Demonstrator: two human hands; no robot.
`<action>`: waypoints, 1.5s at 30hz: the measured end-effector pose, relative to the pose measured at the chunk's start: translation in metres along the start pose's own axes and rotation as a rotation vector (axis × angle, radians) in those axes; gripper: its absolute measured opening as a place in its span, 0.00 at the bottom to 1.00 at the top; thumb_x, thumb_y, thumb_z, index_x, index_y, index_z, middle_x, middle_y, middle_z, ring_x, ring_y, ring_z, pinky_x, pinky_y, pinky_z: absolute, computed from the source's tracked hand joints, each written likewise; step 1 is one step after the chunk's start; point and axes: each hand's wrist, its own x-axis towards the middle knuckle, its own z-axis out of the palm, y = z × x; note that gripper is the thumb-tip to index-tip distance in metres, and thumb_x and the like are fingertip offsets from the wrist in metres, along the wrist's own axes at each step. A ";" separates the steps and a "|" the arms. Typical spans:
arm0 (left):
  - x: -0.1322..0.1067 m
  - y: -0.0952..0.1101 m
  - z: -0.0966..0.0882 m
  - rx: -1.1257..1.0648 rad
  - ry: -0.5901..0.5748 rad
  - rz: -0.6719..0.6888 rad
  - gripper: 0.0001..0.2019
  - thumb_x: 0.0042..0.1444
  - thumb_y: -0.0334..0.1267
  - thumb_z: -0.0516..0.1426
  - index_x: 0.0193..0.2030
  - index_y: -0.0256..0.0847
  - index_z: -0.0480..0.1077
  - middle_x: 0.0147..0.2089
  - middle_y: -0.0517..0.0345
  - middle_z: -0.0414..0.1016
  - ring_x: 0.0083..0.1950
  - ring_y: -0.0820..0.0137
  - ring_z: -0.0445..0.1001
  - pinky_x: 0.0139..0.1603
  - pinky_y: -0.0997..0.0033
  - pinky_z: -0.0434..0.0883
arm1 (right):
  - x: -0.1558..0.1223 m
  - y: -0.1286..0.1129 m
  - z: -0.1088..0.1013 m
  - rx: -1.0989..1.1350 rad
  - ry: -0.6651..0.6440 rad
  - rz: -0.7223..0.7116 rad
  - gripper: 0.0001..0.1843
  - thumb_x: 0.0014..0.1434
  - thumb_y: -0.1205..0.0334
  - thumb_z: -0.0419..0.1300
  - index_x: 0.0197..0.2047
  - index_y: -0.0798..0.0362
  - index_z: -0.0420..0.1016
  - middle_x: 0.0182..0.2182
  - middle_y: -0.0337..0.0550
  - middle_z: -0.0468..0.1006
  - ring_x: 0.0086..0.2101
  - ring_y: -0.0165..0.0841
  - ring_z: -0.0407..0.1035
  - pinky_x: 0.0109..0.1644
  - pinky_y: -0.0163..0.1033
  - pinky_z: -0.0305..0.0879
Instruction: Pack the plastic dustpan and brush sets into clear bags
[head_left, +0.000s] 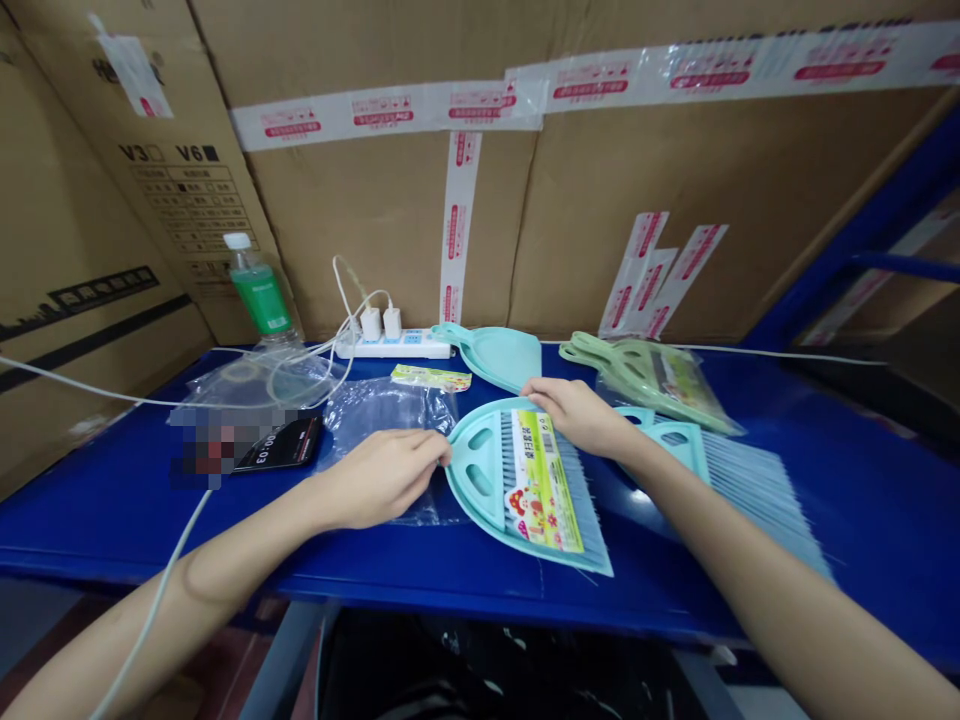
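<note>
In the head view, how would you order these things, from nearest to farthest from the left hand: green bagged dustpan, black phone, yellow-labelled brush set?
1. Yellow-labelled brush set: touching the left hand.
2. Black phone: close, on the hand's left.
3. Green bagged dustpan: well right, toward the back.

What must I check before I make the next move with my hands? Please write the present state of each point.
1. Left hand on the near dustpan set: ok, its fingers are at the left end.
2. Right hand firm on the set: cannot tell; its fingers are at the far edge.
3. Printed card on the bristles: ok, picture side up.
4. View of the other brush free: not ok, the right forearm partly covers it.
5. Green set sealed: cannot tell; clear plastic covers it.
</note>
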 end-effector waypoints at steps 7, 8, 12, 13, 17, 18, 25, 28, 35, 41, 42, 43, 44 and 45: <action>-0.001 0.003 0.001 -0.047 -0.040 0.022 0.08 0.60 0.29 0.43 0.39 0.40 0.61 0.33 0.58 0.69 0.31 0.71 0.68 0.33 0.70 0.66 | 0.001 -0.001 -0.003 -0.022 0.051 0.078 0.13 0.56 0.68 0.45 0.27 0.50 0.67 0.27 0.44 0.77 0.30 0.37 0.70 0.34 0.37 0.61; -0.001 0.004 0.001 -0.059 -0.047 0.031 0.08 0.60 0.29 0.43 0.39 0.40 0.61 0.33 0.58 0.69 0.31 0.71 0.68 0.33 0.70 0.66 | 0.002 -0.001 -0.004 -0.027 0.053 0.096 0.13 0.56 0.68 0.45 0.27 0.50 0.67 0.28 0.45 0.77 0.30 0.37 0.70 0.35 0.37 0.61; -0.001 0.003 0.001 -0.110 -0.052 0.059 0.09 0.60 0.29 0.43 0.39 0.40 0.62 0.34 0.57 0.69 0.32 0.71 0.68 0.34 0.70 0.67 | 0.001 -0.004 -0.006 -0.026 0.059 0.104 0.13 0.56 0.69 0.45 0.27 0.51 0.67 0.28 0.44 0.77 0.30 0.36 0.70 0.35 0.37 0.61; -0.001 0.003 0.001 -0.113 -0.046 0.063 0.09 0.60 0.29 0.43 0.39 0.40 0.62 0.34 0.57 0.69 0.33 0.71 0.68 0.34 0.70 0.67 | 0.001 -0.005 -0.006 -0.021 0.048 0.101 0.12 0.56 0.69 0.45 0.27 0.51 0.67 0.28 0.44 0.76 0.30 0.36 0.70 0.35 0.37 0.61; -0.001 0.002 0.001 -0.136 -0.026 0.061 0.08 0.60 0.28 0.44 0.39 0.40 0.61 0.35 0.56 0.69 0.34 0.71 0.68 0.36 0.70 0.67 | 0.000 -0.011 -0.003 0.016 -0.006 0.106 0.12 0.57 0.69 0.45 0.27 0.51 0.65 0.27 0.44 0.76 0.30 0.36 0.69 0.35 0.37 0.60; -0.001 0.003 0.001 -0.153 -0.026 0.062 0.07 0.60 0.28 0.44 0.39 0.40 0.61 0.35 0.56 0.69 0.34 0.71 0.68 0.36 0.70 0.67 | 0.000 -0.013 -0.002 0.027 -0.009 0.110 0.12 0.57 0.69 0.45 0.26 0.51 0.65 0.27 0.44 0.76 0.30 0.36 0.69 0.35 0.37 0.60; -0.001 0.005 -0.003 -0.168 0.003 0.035 0.09 0.62 0.32 0.44 0.46 0.40 0.61 0.44 0.52 0.70 0.39 0.71 0.71 0.41 0.70 0.70 | 0.001 -0.016 0.006 0.059 -0.013 0.154 0.12 0.58 0.70 0.45 0.27 0.51 0.65 0.29 0.45 0.77 0.32 0.37 0.70 0.37 0.36 0.59; -0.001 -0.005 -0.014 0.130 0.038 -0.330 0.12 0.61 0.30 0.42 0.47 0.37 0.62 0.47 0.45 0.71 0.42 0.63 0.73 0.43 0.61 0.70 | 0.001 -0.015 0.007 0.066 -0.021 0.160 0.12 0.57 0.70 0.45 0.27 0.50 0.65 0.30 0.45 0.77 0.33 0.37 0.70 0.37 0.37 0.59; -0.004 -0.027 -0.033 0.486 -0.390 -0.884 0.14 0.56 0.26 0.43 0.38 0.35 0.69 0.36 0.40 0.77 0.42 0.54 0.77 0.40 0.60 0.69 | 0.003 -0.008 0.006 0.058 -0.008 0.150 0.12 0.56 0.70 0.45 0.26 0.50 0.64 0.28 0.44 0.77 0.32 0.37 0.70 0.36 0.37 0.60; -0.001 -0.028 -0.023 0.002 -0.305 -0.768 0.09 0.58 0.29 0.42 0.33 0.41 0.61 0.19 0.62 0.72 0.21 0.69 0.74 0.30 0.73 0.67 | 0.001 -0.012 0.007 0.072 -0.015 0.148 0.11 0.56 0.69 0.45 0.26 0.50 0.64 0.27 0.44 0.76 0.31 0.37 0.70 0.36 0.37 0.60; -0.001 -0.028 -0.022 -0.076 -0.270 -0.758 0.09 0.58 0.30 0.42 0.32 0.41 0.60 0.18 0.64 0.71 0.20 0.70 0.73 0.28 0.73 0.67 | 0.000 -0.013 0.007 0.078 -0.015 0.144 0.12 0.56 0.68 0.45 0.26 0.50 0.64 0.27 0.43 0.76 0.31 0.37 0.70 0.36 0.37 0.60; -0.001 -0.028 -0.021 -0.143 -0.241 -0.749 0.09 0.59 0.31 0.41 0.32 0.42 0.59 0.17 0.66 0.70 0.18 0.71 0.72 0.27 0.74 0.67 | 0.000 -0.014 0.008 0.084 -0.015 0.140 0.12 0.56 0.68 0.45 0.26 0.50 0.64 0.27 0.43 0.76 0.31 0.37 0.70 0.36 0.37 0.60; -0.001 -0.028 -0.020 -0.202 -0.219 -0.743 0.08 0.59 0.32 0.41 0.31 0.42 0.58 0.16 0.67 0.69 0.17 0.72 0.71 0.26 0.75 0.66 | -0.001 -0.015 0.009 0.090 -0.015 0.136 0.12 0.56 0.68 0.45 0.26 0.50 0.64 0.27 0.43 0.76 0.31 0.36 0.70 0.36 0.37 0.60; -0.001 -0.028 -0.019 -0.254 -0.205 -0.737 0.08 0.59 0.33 0.42 0.31 0.42 0.57 0.16 0.68 0.69 0.17 0.72 0.71 0.25 0.75 0.66 | -0.001 -0.016 0.010 0.096 -0.012 0.135 0.12 0.56 0.68 0.45 0.26 0.50 0.64 0.27 0.43 0.76 0.31 0.36 0.70 0.36 0.37 0.60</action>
